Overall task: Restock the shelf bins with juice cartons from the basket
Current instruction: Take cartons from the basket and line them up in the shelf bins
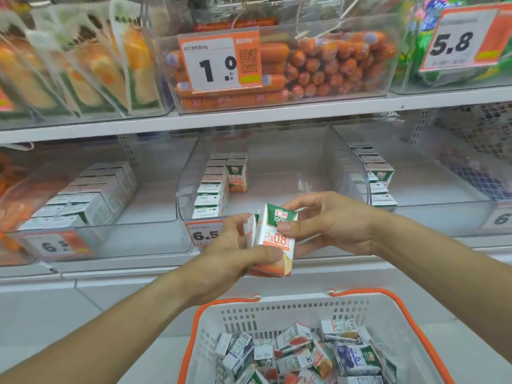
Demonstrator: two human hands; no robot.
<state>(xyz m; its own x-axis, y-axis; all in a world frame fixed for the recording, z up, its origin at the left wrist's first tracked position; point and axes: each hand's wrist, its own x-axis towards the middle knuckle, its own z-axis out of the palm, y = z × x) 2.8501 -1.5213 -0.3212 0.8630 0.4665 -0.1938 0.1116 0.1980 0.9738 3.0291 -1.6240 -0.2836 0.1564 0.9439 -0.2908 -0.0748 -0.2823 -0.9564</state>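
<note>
While both arms reach out over the basket (277,306), the person holds a small stack of juice cartons (273,239) in front of the middle clear bin (188,173) on the lower shelf. Their left hand (235,253) grips the stack from the left side and below, thumb lying across the orange bottom of the front carton. Their right hand (329,223) pinches the front carton near its green top, thumb on its face and fingers curled behind it. That carton stands upright, white with a green cap band and orange print, facing outward.

Inside the middle bin, a row of cartons (212,187) runs along the left wall, and one more stands beside the row toward the back. A neighbouring bin on the left (155,217) holds a fuller block of cartons, and the bin on the right (429,195) has a row along its left wall.

Below, the white basket with orange handles holds a loose jumble of cartons (304,353) lying at all angles. On the upper shelf, a clear bin of orange sausages (327,67) carries a price tag (219,65).
</note>
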